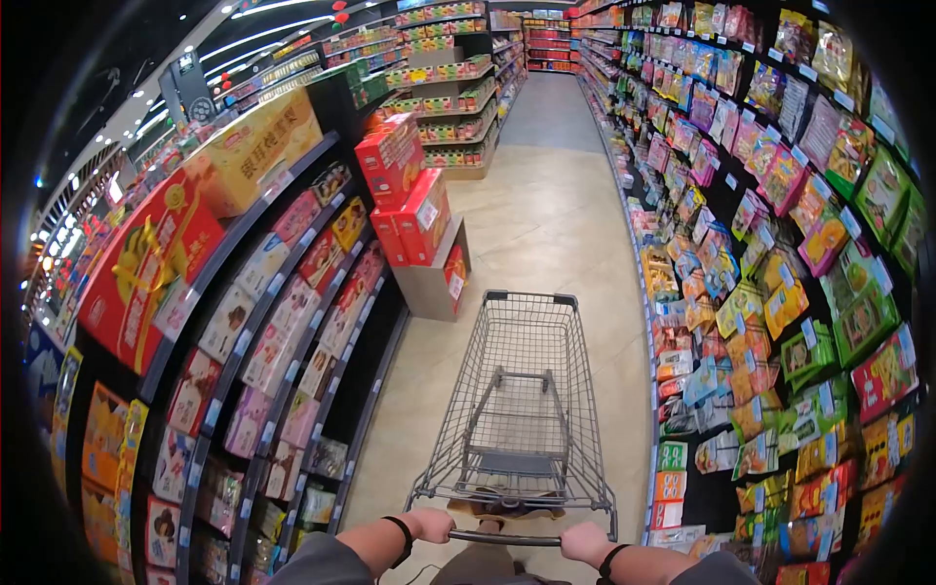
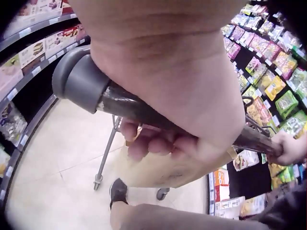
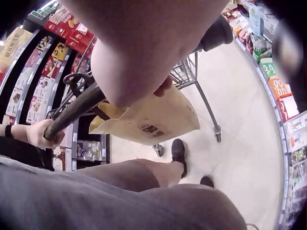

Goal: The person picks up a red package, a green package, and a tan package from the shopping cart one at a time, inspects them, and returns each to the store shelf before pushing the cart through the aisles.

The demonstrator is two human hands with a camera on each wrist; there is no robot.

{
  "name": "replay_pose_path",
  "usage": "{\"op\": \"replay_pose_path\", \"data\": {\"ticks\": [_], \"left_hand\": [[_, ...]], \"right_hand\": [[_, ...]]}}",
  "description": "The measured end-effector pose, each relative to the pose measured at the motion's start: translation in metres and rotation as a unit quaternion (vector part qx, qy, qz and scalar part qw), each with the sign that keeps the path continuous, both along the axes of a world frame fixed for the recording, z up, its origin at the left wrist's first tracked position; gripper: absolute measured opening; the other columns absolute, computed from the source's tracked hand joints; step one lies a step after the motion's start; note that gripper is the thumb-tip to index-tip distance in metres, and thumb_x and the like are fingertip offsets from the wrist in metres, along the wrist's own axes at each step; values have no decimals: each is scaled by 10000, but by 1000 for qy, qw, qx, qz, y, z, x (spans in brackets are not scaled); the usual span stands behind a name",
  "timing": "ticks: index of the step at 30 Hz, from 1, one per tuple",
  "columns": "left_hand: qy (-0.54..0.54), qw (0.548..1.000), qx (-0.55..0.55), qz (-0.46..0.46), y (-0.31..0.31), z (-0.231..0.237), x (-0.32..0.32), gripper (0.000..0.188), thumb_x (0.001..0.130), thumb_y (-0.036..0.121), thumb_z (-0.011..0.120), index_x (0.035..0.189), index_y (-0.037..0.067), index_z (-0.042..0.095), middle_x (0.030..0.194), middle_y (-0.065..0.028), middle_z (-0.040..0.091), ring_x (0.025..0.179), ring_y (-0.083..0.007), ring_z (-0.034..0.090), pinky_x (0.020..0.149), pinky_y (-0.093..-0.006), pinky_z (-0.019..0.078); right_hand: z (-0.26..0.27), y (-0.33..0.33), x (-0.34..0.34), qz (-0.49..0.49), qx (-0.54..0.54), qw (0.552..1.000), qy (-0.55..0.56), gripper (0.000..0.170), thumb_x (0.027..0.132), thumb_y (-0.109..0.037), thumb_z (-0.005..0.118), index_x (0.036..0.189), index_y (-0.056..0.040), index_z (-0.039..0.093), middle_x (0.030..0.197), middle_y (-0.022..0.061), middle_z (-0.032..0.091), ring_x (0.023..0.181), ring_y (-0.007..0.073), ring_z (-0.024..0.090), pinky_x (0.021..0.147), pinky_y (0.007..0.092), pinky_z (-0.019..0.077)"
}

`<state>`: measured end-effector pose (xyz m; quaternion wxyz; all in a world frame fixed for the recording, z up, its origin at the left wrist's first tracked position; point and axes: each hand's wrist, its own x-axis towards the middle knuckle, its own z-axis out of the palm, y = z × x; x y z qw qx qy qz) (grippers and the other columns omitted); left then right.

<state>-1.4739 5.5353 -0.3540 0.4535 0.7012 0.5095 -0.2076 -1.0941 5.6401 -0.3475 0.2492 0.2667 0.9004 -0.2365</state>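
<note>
A grey wire shopping cart (image 1: 528, 336) stands ahead of the person in the aisle. My left hand (image 1: 431, 525) grips the left end of its handle (image 1: 502, 539), fingers curled underneath as the left wrist view shows. Toward the other end, my right hand (image 1: 585, 542) holds the same bar. From the right wrist, that hand (image 3: 132, 72) is seen mostly from its back and heel, hiding most of its fingers. A tan paper bag (image 3: 158, 120) with dark print hangs below the handle, in front of the person's legs.
Packed snack shelves (image 1: 760, 244) line the right side, close to the cart. Boxed goods fill the left shelves (image 1: 283, 322). Red cartons (image 1: 414, 214) stand on a low grey stand (image 1: 429, 292) jutting into the aisle. The pale floor (image 1: 546, 214) runs on toward distant shelves.
</note>
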Motion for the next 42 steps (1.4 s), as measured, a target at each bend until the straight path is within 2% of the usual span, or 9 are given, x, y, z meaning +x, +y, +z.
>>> {"op": "replay_pose_path", "data": {"ticks": [8,10,13,19,22,29,34,38,42], "left_hand": [[-44,999,11,-14,195,-17,-44,284,792,225,571,967,42,701,907,-226,706,880,-420,668,793,-503,524],[-62,998,-4,-31,243,-21,-52,276,781,192,576,966,28,698,905,-236,703,857,-416,669,778,-493,520],[-136,990,-39,1,311,-26,-69,206,772,165,594,895,13,663,800,-236,668,788,-437,628,716,-509,481],[-91,994,-52,-1,447,-8,-96,271,756,164,594,960,10,683,875,-251,688,847,-428,655,776,-489,508],[-86,996,-39,8,512,-13,-112,284,763,174,592,980,13,680,892,-250,690,864,-434,652,791,-497,506],[-28,999,-19,24,674,-2,-151,282,783,230,597,980,44,677,921,-226,693,911,-423,655,810,-506,512],[-3,999,6,36,781,0,-182,294,791,259,606,1003,68,679,928,-210,698,932,-414,661,819,-508,518],[17,999,12,40,868,8,-203,290,795,261,606,1004,77,685,963,-198,702,943,-394,667,828,-497,522],[2,998,24,50,956,5,-234,292,788,249,607,1007,73,685,959,-200,702,940,-391,669,824,-497,522]], "right_hand": [[15,194,-46,-25,16,1000,9,237,873,-182,482,968,-59,661,911,165,717,816,354,705,712,465,564],[14,235,-51,-44,-2,999,2,205,848,-205,552,994,-80,621,896,146,699,825,372,694,717,503,557],[15,300,-63,-42,9,999,21,209,847,-187,537,956,-55,658,889,152,705,812,355,699,729,465,561],[15,436,-96,-56,-6,998,26,191,786,-208,625,907,-64,654,948,135,688,914,343,684,778,455,556],[-9,503,-106,-43,22,997,64,180,784,-206,635,897,-68,654,957,132,685,943,329,679,789,440,555],[14,682,-155,-1,13,997,80,156,804,-189,611,899,-72,652,978,128,685,942,333,680,790,443,557],[2,801,-191,-39,1,998,52,168,813,-162,567,911,-58,656,984,136,700,872,357,696,757,471,570],[0,892,-218,0,30,997,73,180,812,-166,553,902,-57,665,917,152,706,824,359,700,733,469,572],[-16,987,-248,14,41,999,20,188,807,-190,555,873,-58,673,837,162,705,791,355,700,713,457,569]]}}
